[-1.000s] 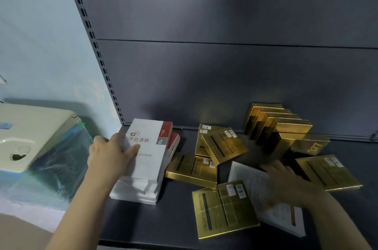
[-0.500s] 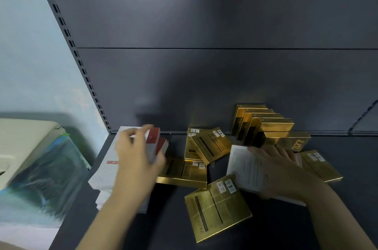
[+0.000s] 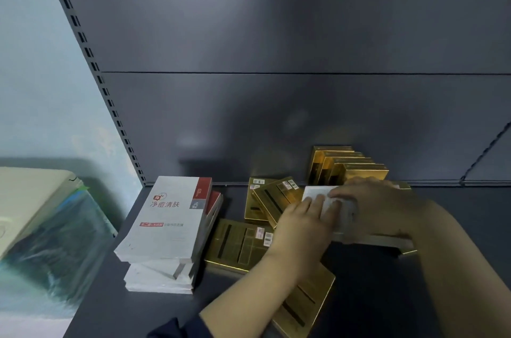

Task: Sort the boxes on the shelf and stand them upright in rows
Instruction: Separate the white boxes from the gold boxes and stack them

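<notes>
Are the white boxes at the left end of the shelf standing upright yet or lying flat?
Lying flat. The white boxes sit stacked on their broad faces, the top one's printed front facing up, slightly askew, with no hand on them.

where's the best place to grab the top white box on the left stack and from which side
Probably by its two long edges near the middle, coming from above and the front. The top white box lies flat on the skewed white stack, and its near corner overhangs, giving fingers room underneath. Its right edge sits close to a flat gold box, so the left edge is freer.

hands (image 3: 340,216) cover most of the white box (image 3: 315,195) — blurred.
</notes>
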